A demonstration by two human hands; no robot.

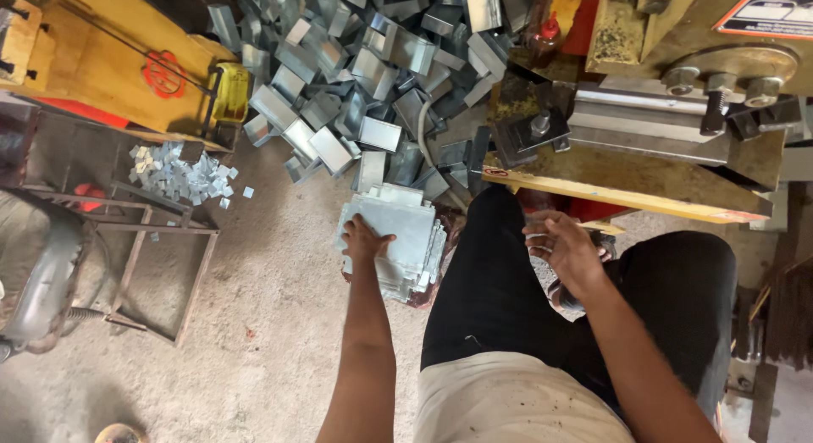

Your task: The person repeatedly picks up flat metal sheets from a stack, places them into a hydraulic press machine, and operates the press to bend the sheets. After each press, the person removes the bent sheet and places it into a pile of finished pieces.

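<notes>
My left hand (364, 239) reaches down and rests flat on top of a stack of flat grey metal plates (405, 240) beside my left leg, fingers closed over the top plate's edge. My right hand (563, 246) hovers above my lap with its fingers spread and nothing in it. It is just below the yellow bed of a press machine (627, 185). My legs in black trousers (500, 282) fill the middle of the view.
A large heap of bent grey metal channel pieces (364, 79) covers the floor ahead. Small square metal offcuts (182, 174) lie at the left beside a rusty bar frame (161, 265). A yellow machine body (110, 62) stands at the upper left.
</notes>
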